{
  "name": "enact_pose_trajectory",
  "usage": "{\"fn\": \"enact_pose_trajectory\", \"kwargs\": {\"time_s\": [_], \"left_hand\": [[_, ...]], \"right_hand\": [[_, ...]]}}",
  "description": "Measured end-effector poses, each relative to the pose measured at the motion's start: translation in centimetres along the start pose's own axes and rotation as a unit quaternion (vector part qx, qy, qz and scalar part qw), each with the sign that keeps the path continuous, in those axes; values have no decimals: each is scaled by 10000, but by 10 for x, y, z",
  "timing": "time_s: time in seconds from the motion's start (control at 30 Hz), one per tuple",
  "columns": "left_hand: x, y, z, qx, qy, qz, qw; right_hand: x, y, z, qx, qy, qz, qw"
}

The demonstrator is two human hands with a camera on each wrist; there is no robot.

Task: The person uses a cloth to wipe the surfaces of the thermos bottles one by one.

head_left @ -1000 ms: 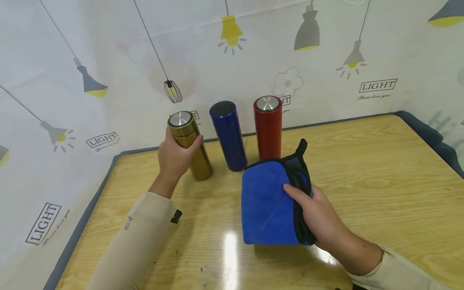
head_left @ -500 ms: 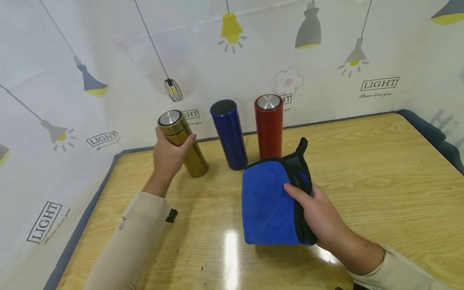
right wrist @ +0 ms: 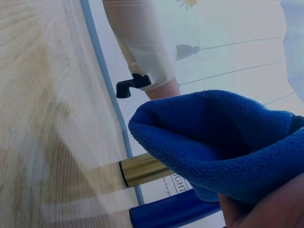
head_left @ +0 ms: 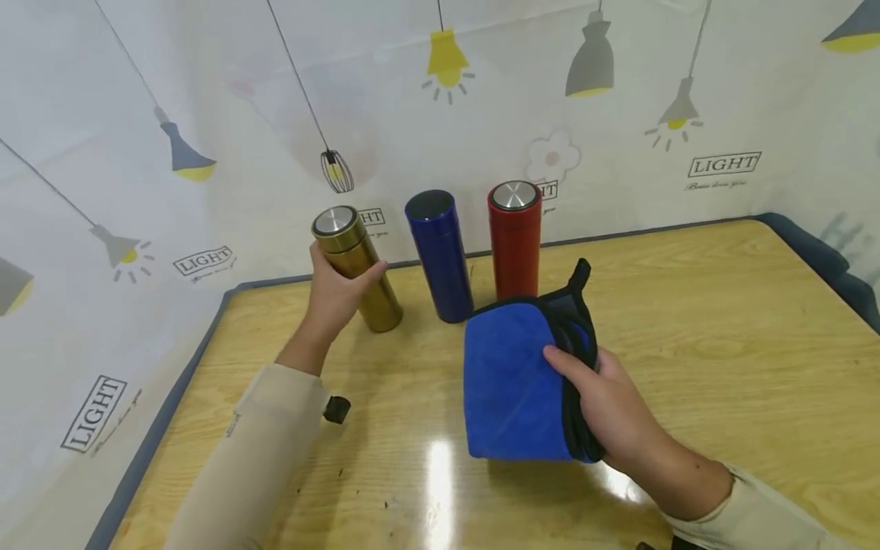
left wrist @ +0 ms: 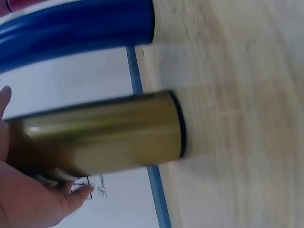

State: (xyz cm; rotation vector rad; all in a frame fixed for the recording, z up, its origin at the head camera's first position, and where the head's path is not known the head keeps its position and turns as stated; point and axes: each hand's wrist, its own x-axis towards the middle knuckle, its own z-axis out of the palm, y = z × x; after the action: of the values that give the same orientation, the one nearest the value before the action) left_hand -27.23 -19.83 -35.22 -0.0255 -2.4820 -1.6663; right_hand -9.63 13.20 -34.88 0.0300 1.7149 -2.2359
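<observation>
head view: your left hand (head_left: 334,299) is gripping the gold vacuum flask (head_left: 381,307), left of the blue flask (head_left: 442,263), presumably steadying it; your right hand (head_left: 622,412) is pinching the folded towel (head_left: 516,386), presumably holding layers together.

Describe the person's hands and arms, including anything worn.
The left hand and right hand are ungloved. The left sleeve and right sleeve are long and pale beige; the left bears a dark marking too small to read. A black, angular piece juts out beside the left sleeve, and a dark piece shows partly beside the right.
</observation>
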Motion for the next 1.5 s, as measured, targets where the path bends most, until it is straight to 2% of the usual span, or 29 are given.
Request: {"fn": "enact_pose_trajectory", "kwargs": {"time_s": [0.07,0.13,0.17,0.2,0.27,0.3,0.33,0.4,0.5,0.6,0.67,0.77,0.83,0.87,0.9,0.93,0.97,1.03,1.13,1.2,1.27,1.33,1.4,1.5], "left_hand": [[-6,3,4,11,277,165,9995],[-13,6,8,110,916,631,9937],[-17,8,10,207,1317,909,9869],[-20,10,12,314,1736,1201,9770],[-26,12,16,504,2428,1765,9526],[-28,14,18,520,2655,2010,9415],[-29,16,19,533,2798,2180,9335],[-30,19,22,489,2897,2407,9251],[-30,22,24,471,2888,2549,9216],[-33,22,24,691,2930,2741,9134],[-34,22,25,858,2975,3057,9004],[-35,25,33,901,2963,3815,8710],[-35,30,41,850,2792,4320,8534],[-35,32,47,842,2646,4520,8477],[-36,34,52,844,2455,4633,8473],[-36,36,58,849,2226,4653,8525],[-37,38,64,859,1988,4566,8629],[-38,40,76,859,1494,4113,8951],[-36,43,92,720,881,3035,9460],[-33,45,100,521,645,2320,9692],[-27,46,106,296,536,1792,9819],[-22,46,110,105,492,1396,9889],[-18,46,113,-41,472,1154,9922],[-14,45,117,-227,425,967,9941]], "right_hand": [[0,-1,-1,-32,53,-35,10000],[-1,-2,-1,-95,121,-81,9998],[-1,-2,-1,-125,150,-102,9998],[-1,-3,-1,-126,169,-129,9997],[-1,-3,-1,-112,187,-154,9996],[-2,-3,-1,-103,195,-160,9996],[-2,-3,-1,-94,204,-162,9996],[-2,-3,-2,-79,215,-169,9996],[-3,-3,-3,-99,218,-182,9995],[-3,-4,-2,-95,166,-215,9996],[-4,-4,-1,-88,128,-248,9996],[-3,-3,-1,-104,145,-303,9994],[-3,-4,-1,-137,155,-347,9992],[-3,-4,-2,-142,166,-367,9991],[-3,-4,-2,-148,183,-393,9989],[-3,-5,-3,-139,187,-413,9989],[-3,-5,-3,-139,185,-431,9988],[-3,-5,-5,-122,194,-454,9987],[-4,-5,-7,-91,209,-470,9986],[-4,-6,-7,-70,198,-458,9987],[-4,-6,-6,-36,190,-448,9988],[-4,-7,-5,-6,194,-425,9989],[-4,-7,-5,7,206,-421,9989],[-4,-7,-4,-10,255,-466,9986]]}}
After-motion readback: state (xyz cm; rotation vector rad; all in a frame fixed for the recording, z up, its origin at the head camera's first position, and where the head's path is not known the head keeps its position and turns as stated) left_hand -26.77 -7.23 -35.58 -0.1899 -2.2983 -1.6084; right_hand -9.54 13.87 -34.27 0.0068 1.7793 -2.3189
